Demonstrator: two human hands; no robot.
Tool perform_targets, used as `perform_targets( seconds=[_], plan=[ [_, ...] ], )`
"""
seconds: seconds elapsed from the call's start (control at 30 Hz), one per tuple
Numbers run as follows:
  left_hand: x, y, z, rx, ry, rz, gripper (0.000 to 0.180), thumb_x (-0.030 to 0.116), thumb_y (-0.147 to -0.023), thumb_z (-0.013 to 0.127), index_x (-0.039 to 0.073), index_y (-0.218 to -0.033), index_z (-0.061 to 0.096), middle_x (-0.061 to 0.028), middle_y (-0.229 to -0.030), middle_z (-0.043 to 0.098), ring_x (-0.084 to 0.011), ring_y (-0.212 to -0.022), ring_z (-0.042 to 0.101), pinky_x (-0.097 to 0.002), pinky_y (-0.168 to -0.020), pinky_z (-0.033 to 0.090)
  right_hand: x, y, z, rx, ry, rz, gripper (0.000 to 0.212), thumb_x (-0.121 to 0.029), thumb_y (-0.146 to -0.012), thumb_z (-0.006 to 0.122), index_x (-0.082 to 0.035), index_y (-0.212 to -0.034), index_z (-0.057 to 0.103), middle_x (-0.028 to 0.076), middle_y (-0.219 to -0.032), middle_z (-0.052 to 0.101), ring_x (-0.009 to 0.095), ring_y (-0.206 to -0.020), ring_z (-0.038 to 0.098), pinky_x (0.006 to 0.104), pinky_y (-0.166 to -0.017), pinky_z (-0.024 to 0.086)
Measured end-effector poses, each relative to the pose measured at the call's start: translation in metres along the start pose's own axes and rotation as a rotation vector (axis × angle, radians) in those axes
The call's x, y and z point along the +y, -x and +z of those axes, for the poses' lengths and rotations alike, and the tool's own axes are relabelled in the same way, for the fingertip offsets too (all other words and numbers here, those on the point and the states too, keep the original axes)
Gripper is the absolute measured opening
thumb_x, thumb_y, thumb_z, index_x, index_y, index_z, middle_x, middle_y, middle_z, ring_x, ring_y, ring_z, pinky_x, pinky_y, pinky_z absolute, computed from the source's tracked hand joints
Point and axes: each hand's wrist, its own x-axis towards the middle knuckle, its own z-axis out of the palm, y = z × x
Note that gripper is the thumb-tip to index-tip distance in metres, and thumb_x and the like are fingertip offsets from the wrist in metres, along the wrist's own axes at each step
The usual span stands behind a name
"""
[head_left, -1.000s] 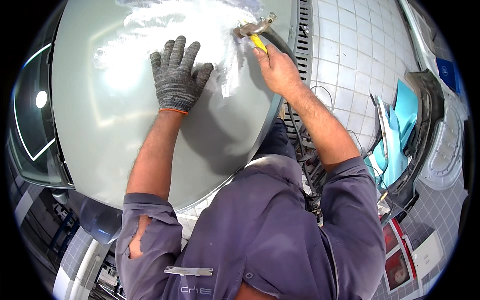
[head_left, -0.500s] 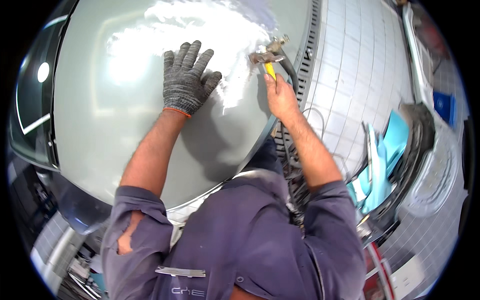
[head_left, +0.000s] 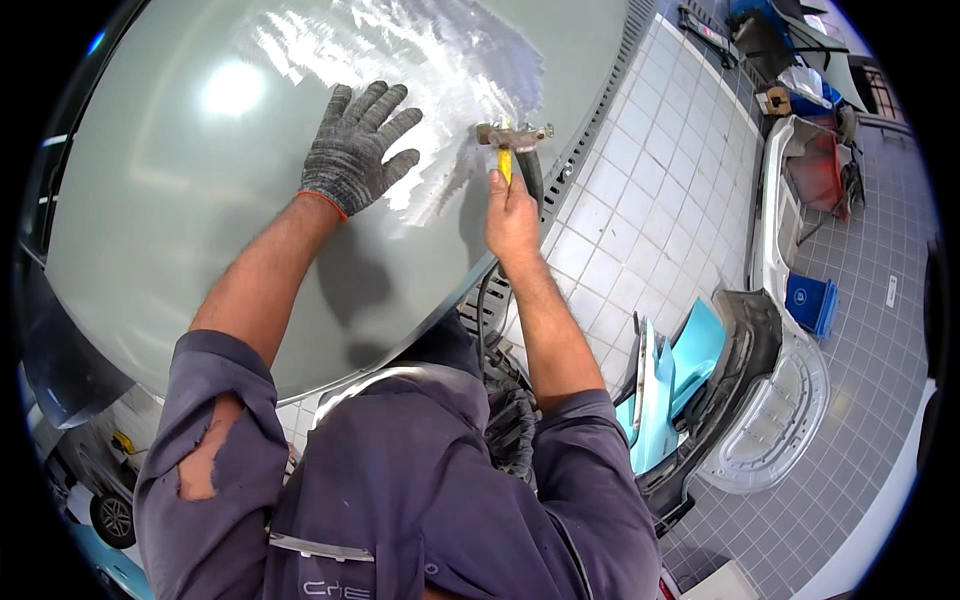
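Note:
My left hand [head_left: 354, 150] wears a grey knit work glove with an orange cuff. It lies on a curved grey-green car panel [head_left: 160, 280], fingers spread, beside a shiny patch of scraped bare metal [head_left: 440, 75]. In my bare right hand [head_left: 512, 222] is a hammer [head_left: 514, 136], gripped by its yellow handle with the thumb along it. Its rusty metal head is over the right edge of the shiny patch; whether it touches the panel I cannot tell. A black hose [head_left: 530, 178] runs beside the hammer toward the panel's right edge.
A slotted metal strip [head_left: 598, 130] borders the panel on the right. White floor tiles [head_left: 640, 165] lie beyond it. Turquoise body parts [head_left: 690, 360], a black bumper piece [head_left: 740, 345] and a blue bin [head_left: 810, 304] stand farther right. A wheel [head_left: 113, 518] shows at lower left.
The view has swung, so the panel and both hands sit farther left in it. The hammer head has turned to lie nearly level across the view. My left hand stays spread on the panel.

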Motion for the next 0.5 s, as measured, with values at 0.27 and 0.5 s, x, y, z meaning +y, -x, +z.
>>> perform_targets(
  seconds=[0.27, 0.5],
  plan=[
    [0.007, -0.009, -0.002, -0.169, -0.215, -0.158, 0.064, 0.046, -0.098, 0.058, 0.012, -0.151, 0.047, -0.0107, -0.159, 0.042, -0.0301, -0.148, 0.038, -0.0507, -0.124, 0.022, 0.006, 0.003, -0.005, -0.025, 0.054, -0.106, 0.048, -0.042, -0.107, 0.044, 0.003, -0.099, 0.059, 0.031, -0.08, 0.067, 0.053, -0.083, 0.065, 0.0588, -0.075, 0.05],
    [0.051, -0.041, 0.034, -0.158, -0.256, -0.671, 0.087, 0.064, -0.097, 0.046, 0.001, -0.156, 0.036, -0.0208, -0.165, 0.028, -0.0377, -0.155, 0.019, -0.0572, -0.125, 0.006, 0.038, 0.025, -0.009, -0.078, -0.204, -0.119, 0.054, -0.047, -0.106, 0.045, 0.005, -0.105, 0.061, 0.031, -0.083, 0.067, 0.052, -0.085, 0.064, 0.0544, -0.077, 0.05]
  ],
)
